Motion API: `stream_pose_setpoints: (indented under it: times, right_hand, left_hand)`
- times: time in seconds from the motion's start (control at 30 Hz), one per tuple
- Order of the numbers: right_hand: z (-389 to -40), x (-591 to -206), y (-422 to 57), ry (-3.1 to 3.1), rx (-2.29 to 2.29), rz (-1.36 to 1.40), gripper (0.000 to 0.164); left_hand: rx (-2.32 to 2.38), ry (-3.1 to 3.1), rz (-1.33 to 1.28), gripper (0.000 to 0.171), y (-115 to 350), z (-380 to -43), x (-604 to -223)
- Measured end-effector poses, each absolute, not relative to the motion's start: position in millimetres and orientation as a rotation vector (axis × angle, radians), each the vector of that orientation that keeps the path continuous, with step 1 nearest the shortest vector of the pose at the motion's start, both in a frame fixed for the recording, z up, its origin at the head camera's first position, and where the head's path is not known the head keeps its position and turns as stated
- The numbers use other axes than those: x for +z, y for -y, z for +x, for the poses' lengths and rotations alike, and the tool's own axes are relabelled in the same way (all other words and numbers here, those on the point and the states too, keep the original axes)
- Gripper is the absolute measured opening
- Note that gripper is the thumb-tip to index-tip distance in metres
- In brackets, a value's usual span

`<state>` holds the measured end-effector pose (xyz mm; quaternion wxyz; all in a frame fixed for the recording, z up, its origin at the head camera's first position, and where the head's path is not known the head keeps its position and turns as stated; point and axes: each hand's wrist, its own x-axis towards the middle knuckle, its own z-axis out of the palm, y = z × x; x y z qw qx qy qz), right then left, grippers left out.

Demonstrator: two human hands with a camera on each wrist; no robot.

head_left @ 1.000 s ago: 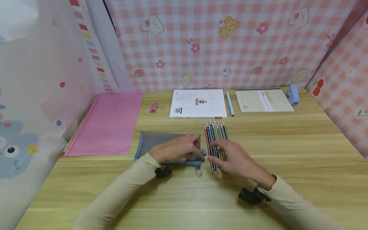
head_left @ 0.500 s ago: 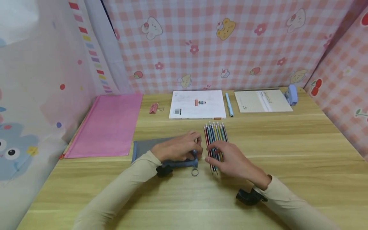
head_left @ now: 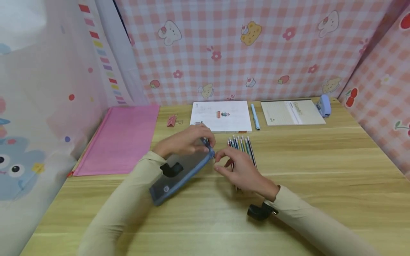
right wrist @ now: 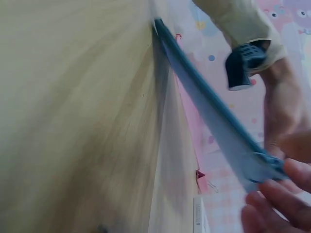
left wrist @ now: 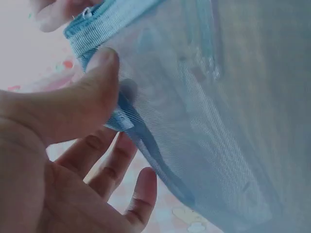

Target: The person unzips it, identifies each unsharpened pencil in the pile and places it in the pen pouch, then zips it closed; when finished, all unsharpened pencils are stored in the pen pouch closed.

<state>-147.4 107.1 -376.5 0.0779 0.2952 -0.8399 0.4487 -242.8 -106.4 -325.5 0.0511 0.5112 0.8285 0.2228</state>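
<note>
A grey mesh zipper pouch (head_left: 189,163) with blue edging is raised at its right end, its left end low by the table. My left hand (head_left: 187,139) pinches its upper right corner; in the left wrist view, the thumb (left wrist: 99,87) presses the mesh against the fingers behind. At the zipper's end, my right hand (head_left: 241,170) has thumb and index finger brought together on the zipper pull, which the fingertips mostly hide. Under and behind the right hand lies a row of several pencils (head_left: 245,144), eraser ends pointing away.
Along the back of the wooden table (head_left: 304,170) lie a pink binder clip (head_left: 171,121), a white book (head_left: 221,115), a light blue pen (head_left: 255,117), a notepad (head_left: 288,113) and a lilac stapler (head_left: 325,106). A pink zipper folder (head_left: 120,140) lies at left.
The left hand has lifted the pouch's right end up and away, tilting the pouch. My right hand has moved left from over the pencils to the zipper end.
</note>
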Motion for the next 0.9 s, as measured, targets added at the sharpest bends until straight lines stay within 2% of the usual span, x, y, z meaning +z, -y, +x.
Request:
stream_pose_setpoints:
  times: [0.3,0.63,0.9]
  right_hand:
    - [-173,-388,-85,2.32,1.386,0.698,0.02]
    - [-190,-389,-75,2.349,1.564,0.497,0.015]
    - [-194,-385,-73,2.325,1.588,0.456,0.013]
  left_hand:
    - [1.061,-2.398,1.274,0.008,120,-264,-328]
    - [1.23,-2.37,1.193,0.021,123,-273,-342]
    - [1.376,-2.362,0.97,0.018,120,-276,-347]
